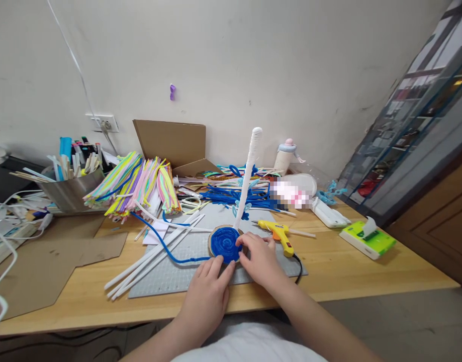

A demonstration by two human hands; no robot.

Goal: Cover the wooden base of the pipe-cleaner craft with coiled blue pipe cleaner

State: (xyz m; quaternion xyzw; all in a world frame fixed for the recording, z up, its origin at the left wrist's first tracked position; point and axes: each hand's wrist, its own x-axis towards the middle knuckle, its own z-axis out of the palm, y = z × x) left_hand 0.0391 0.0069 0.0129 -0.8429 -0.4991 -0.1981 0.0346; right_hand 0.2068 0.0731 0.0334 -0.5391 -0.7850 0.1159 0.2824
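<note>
A round wood slice (209, 245) bears a tight spiral of blue pipe cleaner (223, 241), whose loose tail runs left across the mat. A stem wrapped in white (247, 178) stands upright, slightly tilted, at the slice's back edge. My left hand (208, 289) has its thumb and fingers pressed together against the front rim, by where the tail leaves the coil. At the right side, my right hand (261, 257) is closed with thumb and index fingertips on the coil's edge. What lies under the fingertips is partly hidden.
A yellow glue gun (279, 234) lies right of the slice on a grey cutting mat (159, 279). White rods (151, 261) lie left. Bundles of coloured pipe cleaners (140, 186), blue pipe cleaners (238, 196), a metal cup (70, 193) and a tissue pack (368, 239) surround it.
</note>
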